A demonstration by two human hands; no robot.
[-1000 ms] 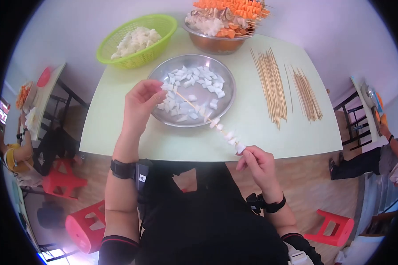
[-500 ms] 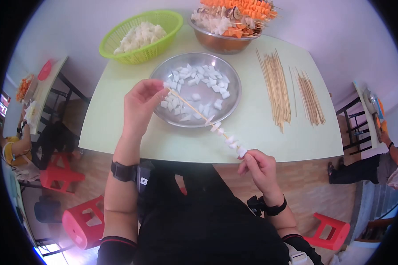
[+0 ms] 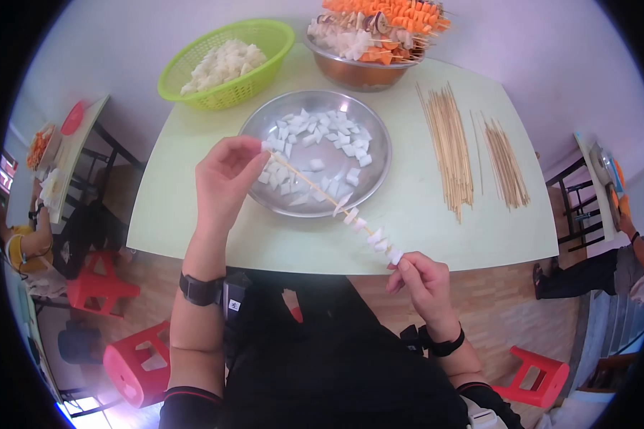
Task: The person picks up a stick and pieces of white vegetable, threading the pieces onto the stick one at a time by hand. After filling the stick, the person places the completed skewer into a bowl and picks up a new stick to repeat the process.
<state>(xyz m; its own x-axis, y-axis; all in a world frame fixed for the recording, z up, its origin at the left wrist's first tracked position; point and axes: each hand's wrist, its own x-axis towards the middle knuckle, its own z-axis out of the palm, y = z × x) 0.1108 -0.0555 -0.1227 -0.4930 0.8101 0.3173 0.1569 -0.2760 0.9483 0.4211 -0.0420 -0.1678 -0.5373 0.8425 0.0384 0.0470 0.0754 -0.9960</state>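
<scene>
A thin wooden skewer [image 3: 301,175] slants over the near side of a round metal tray [image 3: 388,154], which holds many white pieces [image 3: 328,129]. Several white pieces [image 3: 368,229] are threaded along its lower right part. My right hand [image 3: 423,281] pinches the skewer's lower right end beside the last threaded piece. At the tray's left rim, my left hand [image 3: 229,176] has thumb and forefinger closed on a white piece [image 3: 267,146] at the skewer's upper left end. Whether the tip has pierced that piece is too small to tell.
Behind the tray stand a green basket [image 3: 282,51] of white food and a metal bowl [image 3: 358,74] of loaded skewers. Two bundles of bare skewers [image 3: 449,146] lie at right. Red stools [image 3: 137,365] stand on the floor. Other people [image 3: 615,270] are at both sides.
The view has shifted slightly, so the table and tray sit a little lower. Both hands keep their hold, and the skewer's slant is almost unchanged.
</scene>
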